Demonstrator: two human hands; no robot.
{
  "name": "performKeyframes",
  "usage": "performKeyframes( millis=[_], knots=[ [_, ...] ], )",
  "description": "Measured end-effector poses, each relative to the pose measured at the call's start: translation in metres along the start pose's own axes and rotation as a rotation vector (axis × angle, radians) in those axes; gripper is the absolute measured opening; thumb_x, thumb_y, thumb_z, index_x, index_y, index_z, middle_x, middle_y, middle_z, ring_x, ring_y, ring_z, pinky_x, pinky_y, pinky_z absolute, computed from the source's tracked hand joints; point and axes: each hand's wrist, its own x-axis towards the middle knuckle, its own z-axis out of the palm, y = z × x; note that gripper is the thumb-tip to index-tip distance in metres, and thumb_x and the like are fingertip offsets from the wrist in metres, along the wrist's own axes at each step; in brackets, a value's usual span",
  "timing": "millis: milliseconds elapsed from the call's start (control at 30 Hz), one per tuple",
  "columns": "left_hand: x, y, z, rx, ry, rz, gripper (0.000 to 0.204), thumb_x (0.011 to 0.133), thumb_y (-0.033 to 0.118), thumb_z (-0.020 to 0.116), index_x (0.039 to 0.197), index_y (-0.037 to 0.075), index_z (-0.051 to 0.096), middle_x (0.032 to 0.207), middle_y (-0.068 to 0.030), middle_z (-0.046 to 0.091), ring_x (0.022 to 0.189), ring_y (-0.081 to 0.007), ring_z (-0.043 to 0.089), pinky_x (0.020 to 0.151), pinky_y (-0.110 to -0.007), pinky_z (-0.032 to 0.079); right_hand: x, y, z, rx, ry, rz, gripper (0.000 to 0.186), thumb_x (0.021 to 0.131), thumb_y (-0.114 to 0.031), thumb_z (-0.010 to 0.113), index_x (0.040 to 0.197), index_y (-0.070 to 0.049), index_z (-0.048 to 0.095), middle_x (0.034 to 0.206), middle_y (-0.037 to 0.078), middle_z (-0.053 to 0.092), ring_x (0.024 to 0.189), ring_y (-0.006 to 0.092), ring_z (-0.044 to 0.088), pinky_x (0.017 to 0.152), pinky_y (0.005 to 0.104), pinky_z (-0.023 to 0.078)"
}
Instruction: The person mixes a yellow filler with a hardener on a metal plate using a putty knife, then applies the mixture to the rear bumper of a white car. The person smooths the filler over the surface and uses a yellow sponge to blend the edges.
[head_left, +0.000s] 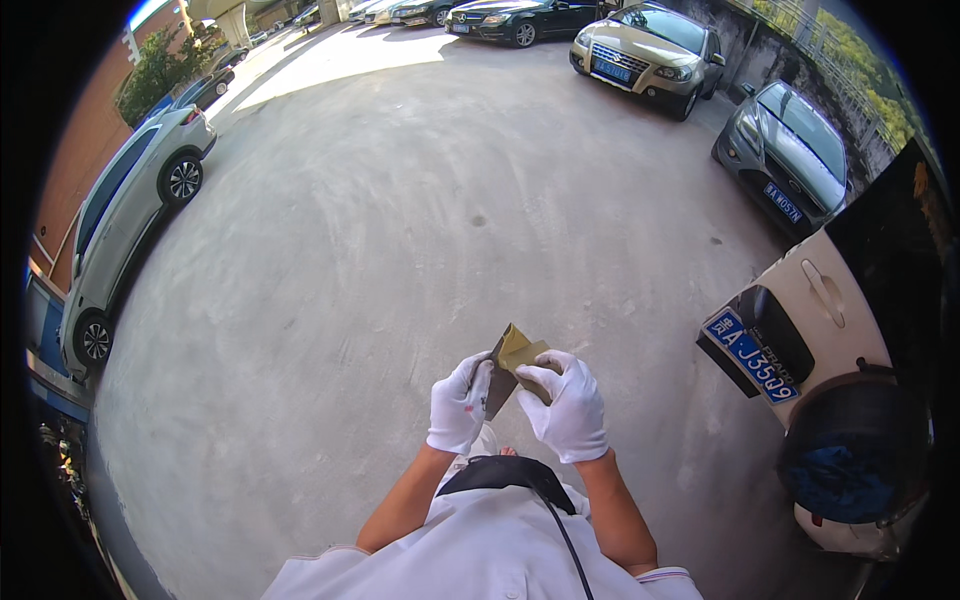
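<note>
Both my hands wear white gloves and meet in front of my body. Between them is a folded sheet [520,352], olive-yellow on one face and dark grey on the other, stiff like sandpaper. My left hand [460,405] is closed on its dark grey side, with the thumb along the edge. On the olive side, my right hand [568,408] pinches the folded part between thumb and fingers. The sheet's upper corner sticks up above the fingertips. Part of it is hidden behind my fingers.
Grey concrete ground [400,230] spreads ahead. A silver car [125,215] is parked at the left. Close on the right stands a pale off-road car's rear [800,290] with a spare wheel [850,440]. A grey car [790,150] and a beige car [650,50] stand farther back.
</note>
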Motion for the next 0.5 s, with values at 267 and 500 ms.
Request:
performKeyframes(
  millis=[267,500],
  knots=[
    [0.240,-0.025,0.100,-0.424,-0.384,-0.275,0.028,0.111,0.019,0.063,0.127,-0.001,0.073,0.107,0.0024,0.074,0.094,-0.0069,0.063,0.087,-0.025,0.053,0.183,0.175,0.002,0.310,-0.012,0.200,0.033,0.081,-0.003,0.085,0.113,-0.008,0.079,0.120,0.013,0.068,0.110,0.0286,0.069,0.095,0.0379,0.056],
    [0.460,-0.007,0.236,-0.082,-0.372,0.155,0.024,0.108,0.017,0.066,0.124,0.001,0.073,0.083,-0.0128,0.074,0.071,-0.0111,0.065,0.070,-0.029,0.054,0.352,0.290,0.006,-0.212,0.227,0.254,0.032,0.082,-0.011,0.087,0.113,-0.010,0.080,0.119,0.012,0.069,0.108,0.0314,0.070,0.093,0.0405,0.057]
  ],
)
